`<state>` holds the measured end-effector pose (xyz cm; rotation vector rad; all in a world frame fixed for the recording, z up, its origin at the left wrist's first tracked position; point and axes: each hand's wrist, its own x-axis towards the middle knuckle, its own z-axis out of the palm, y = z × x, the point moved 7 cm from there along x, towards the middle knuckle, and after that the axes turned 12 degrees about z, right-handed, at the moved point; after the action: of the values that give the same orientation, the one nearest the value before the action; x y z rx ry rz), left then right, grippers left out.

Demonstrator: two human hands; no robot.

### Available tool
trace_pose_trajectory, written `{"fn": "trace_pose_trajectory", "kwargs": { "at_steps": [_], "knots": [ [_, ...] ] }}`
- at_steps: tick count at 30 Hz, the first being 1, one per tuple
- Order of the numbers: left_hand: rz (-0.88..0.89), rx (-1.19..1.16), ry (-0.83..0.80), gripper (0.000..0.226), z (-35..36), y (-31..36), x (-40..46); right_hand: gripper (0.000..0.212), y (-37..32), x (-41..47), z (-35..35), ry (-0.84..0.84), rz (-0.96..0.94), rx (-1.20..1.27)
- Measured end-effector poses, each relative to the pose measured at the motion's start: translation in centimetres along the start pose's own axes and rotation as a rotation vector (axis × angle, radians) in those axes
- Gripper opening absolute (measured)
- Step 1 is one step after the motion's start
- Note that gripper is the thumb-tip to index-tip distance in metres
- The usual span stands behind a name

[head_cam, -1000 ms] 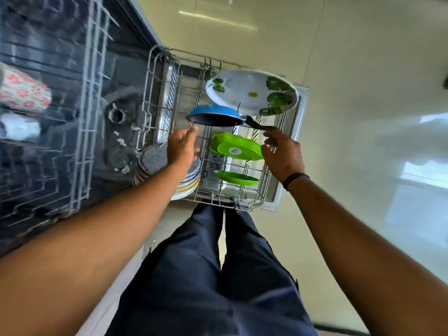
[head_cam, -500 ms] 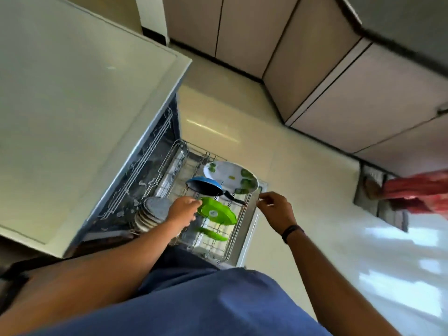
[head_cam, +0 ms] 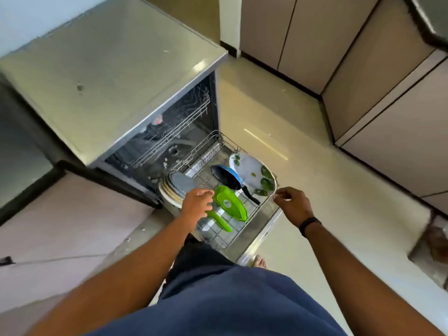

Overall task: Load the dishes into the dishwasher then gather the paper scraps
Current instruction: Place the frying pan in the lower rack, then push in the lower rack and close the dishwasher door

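The dishwasher (head_cam: 121, 76) stands open with its lower wire rack (head_cam: 254, 214) pulled out over the door. In the rack sit a stack of plates (head_cam: 177, 185), a blue pan (head_cam: 228, 178) with a black handle, a white plate with green leaves (head_cam: 252, 175), a green lid (head_cam: 230, 202) and a second green piece (head_cam: 219, 220). My left hand (head_cam: 197, 202) hovers over the rack beside the green lid, fingers loosely curled, holding nothing. My right hand (head_cam: 292, 204) hangs above the rack's right rim, fingers loosely curled and empty.
The upper rack (head_cam: 174, 127) stays inside the machine. A countertop (head_cam: 60, 226) lies at the left. Cabinet doors (head_cam: 388, 93) line the back and right. Glossy floor (head_cam: 303, 154) stretches to the right of the open door. My bare foot (head_cam: 259, 260) shows beside the door.
The view has pulled back and up from the rack, so the dishwasher top and cabinets show. Both hands have lifted away from the pan and stay over the rack.
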<state>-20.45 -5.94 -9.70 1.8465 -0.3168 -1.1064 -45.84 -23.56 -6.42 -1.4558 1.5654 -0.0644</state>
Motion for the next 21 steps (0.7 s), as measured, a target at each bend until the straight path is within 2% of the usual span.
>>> {"fn": "trace_pose_trajectory", "kwargs": {
  "at_steps": [4,7,12,17,21],
  "knots": [
    [-0.02,-0.115,0.083,0.011,1.0,-1.5,-4.0,0.021,1.6,-1.0,-0.1,-0.045,-0.013,-0.007],
    [0.015,-0.174,0.216,0.004,0.9,-2.1,-7.2,0.022,-0.3,-1.8,0.8,-0.138,-0.104,-0.073],
    [0.027,-0.275,0.36,0.009,0.3,-3.2,-10.4,0.026,-3.1,-2.8,1.8,-0.214,-0.196,-0.147],
    [-0.035,-0.388,0.442,0.007,1.5,-7.0,-13.5,0.027,-1.3,-3.1,1.7,-0.246,-0.226,-0.226],
    [-0.139,-0.421,0.444,0.018,4.3,-9.8,-15.3,0.028,-0.1,-2.2,1.1,-0.26,-0.242,-0.28]
  ]
}}
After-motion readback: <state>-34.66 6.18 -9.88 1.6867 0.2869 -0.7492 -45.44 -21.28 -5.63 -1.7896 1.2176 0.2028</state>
